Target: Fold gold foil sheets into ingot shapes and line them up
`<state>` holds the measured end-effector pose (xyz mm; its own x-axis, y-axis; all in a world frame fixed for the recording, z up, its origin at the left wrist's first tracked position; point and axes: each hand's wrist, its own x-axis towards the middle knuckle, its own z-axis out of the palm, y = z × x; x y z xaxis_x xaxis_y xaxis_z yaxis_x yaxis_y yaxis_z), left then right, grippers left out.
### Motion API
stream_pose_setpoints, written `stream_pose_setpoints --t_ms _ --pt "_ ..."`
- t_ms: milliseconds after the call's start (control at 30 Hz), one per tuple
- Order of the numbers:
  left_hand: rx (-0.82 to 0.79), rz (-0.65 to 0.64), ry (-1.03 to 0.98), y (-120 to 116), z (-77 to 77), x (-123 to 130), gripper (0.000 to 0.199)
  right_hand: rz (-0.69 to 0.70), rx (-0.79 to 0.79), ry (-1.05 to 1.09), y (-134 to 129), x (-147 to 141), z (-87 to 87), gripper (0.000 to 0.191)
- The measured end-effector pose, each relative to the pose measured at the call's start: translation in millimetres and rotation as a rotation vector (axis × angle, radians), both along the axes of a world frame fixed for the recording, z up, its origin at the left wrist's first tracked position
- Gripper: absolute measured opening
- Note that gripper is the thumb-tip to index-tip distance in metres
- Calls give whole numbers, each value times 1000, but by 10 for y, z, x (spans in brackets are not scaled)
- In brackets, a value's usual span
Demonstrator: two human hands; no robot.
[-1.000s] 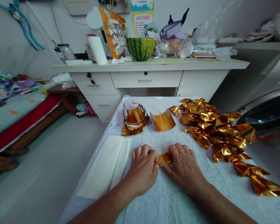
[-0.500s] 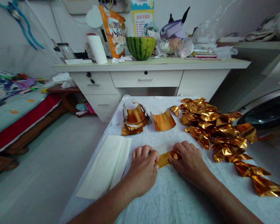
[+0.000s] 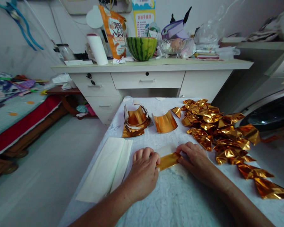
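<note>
A sheet of gold foil paper [image 3: 168, 161] lies on the table between my hands, partly folded, with a pale strip showing along its far side. My left hand [image 3: 145, 171] has its fingers curled over the sheet's left end. At the other end, my right hand [image 3: 191, 159] pinches the edge between thumb and fingers. Beyond them rest a curved gold sheet [image 3: 165, 122] and a curled stack of gold foil sheets [image 3: 136, 119]. To the left is a pile of whitish paper [image 3: 106, 170]. Many folded gold foil pieces [image 3: 210, 126] are heaped on the right.
The table [image 3: 180, 201] has a pale patterned cover. Behind it stands a white desk [image 3: 146, 78] carrying a watermelon half [image 3: 142, 48], an orange snack bag [image 3: 115, 34] and a white roll [image 3: 97, 49]. A front-loading washing machine [image 3: 272, 107] is at the right, a bed [image 3: 21, 116] at the left.
My right hand has shifted slightly right along the gold foil paper, uncovering more of its flat gold face. My left hand stays at the left end.
</note>
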<state>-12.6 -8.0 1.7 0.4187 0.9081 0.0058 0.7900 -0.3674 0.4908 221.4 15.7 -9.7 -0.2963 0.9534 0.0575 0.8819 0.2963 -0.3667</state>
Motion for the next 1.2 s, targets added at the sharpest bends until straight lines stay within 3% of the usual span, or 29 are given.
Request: stream_pose_setpoints --t_ms 400,1200 --pt "-37 2 5 7 6 1 17 49 -78 16 5 25 73 19" --pt "-21 0 -10 18 1 -11 18 38 -27 -22 -27 -14 41 26"
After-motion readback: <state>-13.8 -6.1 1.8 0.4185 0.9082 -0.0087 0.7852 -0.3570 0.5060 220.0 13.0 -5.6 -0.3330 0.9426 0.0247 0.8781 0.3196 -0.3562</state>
